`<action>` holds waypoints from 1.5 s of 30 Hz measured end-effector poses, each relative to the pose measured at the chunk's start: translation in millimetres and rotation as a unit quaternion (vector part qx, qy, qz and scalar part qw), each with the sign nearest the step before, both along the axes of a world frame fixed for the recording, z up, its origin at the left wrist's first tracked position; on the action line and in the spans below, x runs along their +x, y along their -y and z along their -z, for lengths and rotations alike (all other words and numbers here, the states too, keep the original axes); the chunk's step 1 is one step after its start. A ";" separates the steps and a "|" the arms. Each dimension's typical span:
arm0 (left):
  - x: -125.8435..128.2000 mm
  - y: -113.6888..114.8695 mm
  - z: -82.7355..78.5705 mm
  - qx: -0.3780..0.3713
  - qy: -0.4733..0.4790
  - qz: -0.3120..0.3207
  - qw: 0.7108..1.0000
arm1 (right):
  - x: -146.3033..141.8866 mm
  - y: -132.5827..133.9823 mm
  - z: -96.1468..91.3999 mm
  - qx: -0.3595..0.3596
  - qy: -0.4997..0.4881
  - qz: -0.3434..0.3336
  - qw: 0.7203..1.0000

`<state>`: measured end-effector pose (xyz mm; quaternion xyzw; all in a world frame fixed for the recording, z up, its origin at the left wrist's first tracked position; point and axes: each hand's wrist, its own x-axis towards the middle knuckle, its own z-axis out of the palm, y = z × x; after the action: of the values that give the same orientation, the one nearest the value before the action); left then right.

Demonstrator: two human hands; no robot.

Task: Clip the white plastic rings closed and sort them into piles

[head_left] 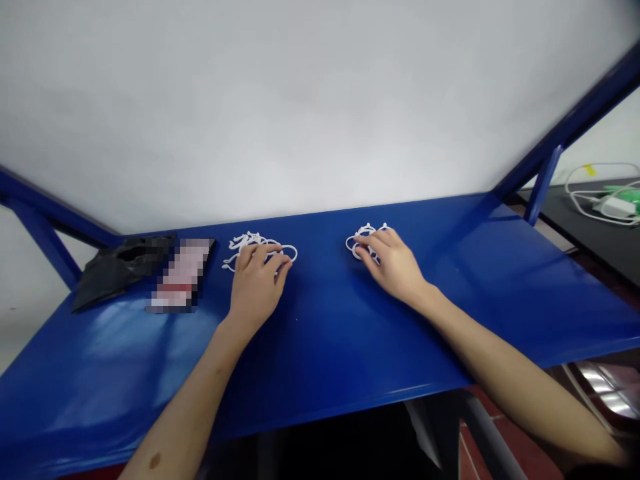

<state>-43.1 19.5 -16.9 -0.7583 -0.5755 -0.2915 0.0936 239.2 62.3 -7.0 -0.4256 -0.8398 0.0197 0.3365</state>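
Two small heaps of thin white plastic rings lie on a blue metal shelf (340, 333). My left hand (257, 283) rests palm down on the left heap of rings (240, 245), its fingers stretched over the loops. My right hand (393, 263) lies on the right heap of rings (361, 239), fingers extended with the tips touching the loops. Neither hand has lifted anything off the shelf.
A black plastic bag (120, 267) and a blurred pinkish card (180, 277) lie at the shelf's left. Behind the shelf stands a white wall. Blue frame struts (545, 177) rise at both ends. To the right, a dark table carries white cables (600, 193).
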 end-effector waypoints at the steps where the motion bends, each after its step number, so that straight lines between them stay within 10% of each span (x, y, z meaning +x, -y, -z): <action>1: 4.0 3.6 -3.1 0.011 0.010 0.013 1.000 | -6.0 6.5 -0.2 -0.029 -0.016 -0.038 0.999; 7: 27.6 19.4 -7.3 0.056 0.017 0.152 0.987 | -31.4 31.5 8.3 -0.276 -0.181 -0.151 0.932; 12: 41.0 24.6 -0.6 0.029 0.041 0.233 0.971 | -33.9 32.4 13.4 -0.324 -0.268 -0.147 0.895; 19: 42.4 21.9 -1.3 -0.163 0.323 0.064 0.930 | -31.9 34.6 12.0 -0.269 -0.248 -0.148 0.919; 24: 39.4 18.6 -3.3 -0.286 0.381 0.093 0.874 | -31.9 36.8 12.9 -0.239 -0.197 -0.175 0.934; 37: 47.0 25.9 -2.7 -0.206 0.271 0.117 0.933 | -30.4 38.4 11.3 -0.196 -0.150 -0.227 0.942; 45: 30.9 14.2 5.4 -0.066 0.042 0.033 0.996 | -14.9 7.1 10.7 -0.033 -0.088 -0.082 0.992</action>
<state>-12.2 5.2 -22.3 -0.7686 -0.5715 -0.2872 0.0093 224.4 55.2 -17.7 -0.3632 -0.8379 0.1122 0.3918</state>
